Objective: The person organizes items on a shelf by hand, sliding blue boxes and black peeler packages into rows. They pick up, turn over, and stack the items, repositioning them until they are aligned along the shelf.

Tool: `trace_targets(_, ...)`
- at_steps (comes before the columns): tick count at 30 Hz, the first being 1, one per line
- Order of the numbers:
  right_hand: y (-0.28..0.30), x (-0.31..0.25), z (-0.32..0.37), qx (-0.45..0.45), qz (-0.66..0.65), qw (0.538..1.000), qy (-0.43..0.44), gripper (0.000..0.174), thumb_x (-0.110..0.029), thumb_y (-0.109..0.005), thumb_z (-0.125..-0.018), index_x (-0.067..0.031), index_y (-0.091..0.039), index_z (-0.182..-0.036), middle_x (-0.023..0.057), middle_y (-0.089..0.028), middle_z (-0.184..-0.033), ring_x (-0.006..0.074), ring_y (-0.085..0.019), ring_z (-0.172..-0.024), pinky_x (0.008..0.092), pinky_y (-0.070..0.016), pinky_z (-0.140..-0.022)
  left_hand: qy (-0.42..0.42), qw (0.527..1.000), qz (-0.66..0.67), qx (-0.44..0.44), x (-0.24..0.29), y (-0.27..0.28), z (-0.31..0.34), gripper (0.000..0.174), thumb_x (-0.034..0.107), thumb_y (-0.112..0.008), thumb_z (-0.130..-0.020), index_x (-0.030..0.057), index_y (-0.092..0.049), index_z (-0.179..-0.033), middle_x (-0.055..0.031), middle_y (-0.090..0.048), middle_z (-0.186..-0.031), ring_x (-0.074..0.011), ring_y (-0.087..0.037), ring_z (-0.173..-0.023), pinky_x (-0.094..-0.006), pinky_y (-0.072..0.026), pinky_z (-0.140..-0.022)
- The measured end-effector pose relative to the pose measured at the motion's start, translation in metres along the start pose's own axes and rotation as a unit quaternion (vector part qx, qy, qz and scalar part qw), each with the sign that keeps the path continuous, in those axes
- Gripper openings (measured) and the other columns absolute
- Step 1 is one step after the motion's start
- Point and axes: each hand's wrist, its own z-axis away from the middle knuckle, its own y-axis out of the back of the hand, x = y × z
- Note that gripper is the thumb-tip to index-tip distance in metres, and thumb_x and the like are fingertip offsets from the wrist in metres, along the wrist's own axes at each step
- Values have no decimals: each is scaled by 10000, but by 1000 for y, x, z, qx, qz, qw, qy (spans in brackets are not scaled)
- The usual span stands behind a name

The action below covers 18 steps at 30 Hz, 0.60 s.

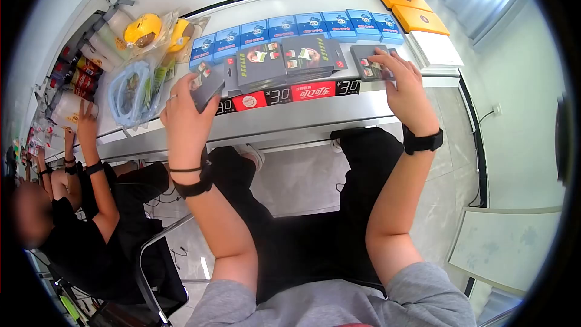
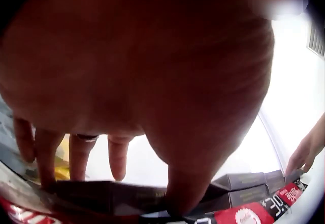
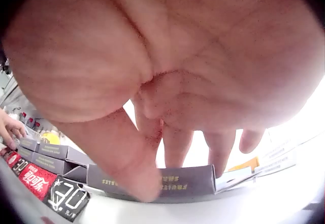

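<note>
The layout on the counter looks well advanced: eight blue boxes form a curved back row at 12 o'clock, and nearer the person, dark grey boxes are gathered in the middle in more than one layer. What seems unsettled is the two ends. At 9 o'clock of that middle group, the left hand has its fingers and thumb parted to a box's width and grips the left-end grey box. At 3 o'clock, the right hand holds the right-end grey box, thumb on the near side, fingers reaching over to the far one; a gap parts this box from the middle group.

The grey boxes read "PEELER" in yellow-green capitals; the right wrist view shows "FRUITS" upside down on the held box's side, the rest unclear. The price strip along the counter's front edge carries "3.0" in white on black and 可口可乐 on red. The blue boxes bear a small cartoon figure and red characters too small to read. At 2 o'clock, orange boxes show a round emblem, also illegible.
</note>
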Motion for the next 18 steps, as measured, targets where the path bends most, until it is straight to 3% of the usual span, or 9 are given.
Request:
trace_targets(4,1,-6,-4,3,14,1000,9,438,51,-472,-804,-117,-616,-1182,50,-634,-1262,319,-476,-1282,445,-323,-1080,-37,997,-56,-25,0,12,7,540,338,-738,-799,137,-568,-1271,-172,-611,-1173,-337,-600,-1063,-458,-398,-913)
trace_targets(8,-6,-24,-7,-3,40,999,17,403,16,-508,-808,-89,-614,-1182,61,-617,-1285,310,-479,-1282,454,-351,-1053,26,996,-84,-30,21,6,1,514,389,-712,-823,124,-612,-1252,-206,-572,-1204,-370,-548,-1102,-448,-408,-922)
trace_targets(10,-15,-29,-4,38,32,998,25,334,-77,-573,-829,-76,-626,-1159,67,-608,-1294,300,-487,-1269,462,-373,-1028,51,996,-70,-16,24,-9,-2,497,403,-690,-844,112,-626,-1241,-220,-562,-1208,-386,-523,-1121,-447,-410,-932)
trace_targets(12,-14,-33,-6,40,44,998,20,321,-137,-599,-841,-79,-634,-1155,71,-604,-1296,299,-492,-1257,454,-378,-1018,-11,984,-141,108,23,-26,-2,494,404,-649,-869,85,-617,-1245,-237,-551,-1207,-389,-523,-1066,-451,-443,-909)
trace_targets(15,-17,-37,-9,47,83,995,-10,323,-229,-630,-863,-87,-646,-1152,86,-599,-1299,298,-499,-1234,438,-390,-995,-1,992,-106,66,27,-27,-3,427,337,-565,-942,35,-615,-1241,-264,-554,-1212,-411,-461,-1155,-444,-408,-965)
trace_targets(18,-30,-34,-13,79,129,988,-41,337,-272,-632,-879,-100,-652,-1168,106,-588,-1310,300,-502,-1218,431,-387,-985,-28,988,-130,82,18,-27,-1,398,294,-545,-954,27,-611,-1242,-238,-562,-1228,-403,-479,-1138,-439,-410,-963)
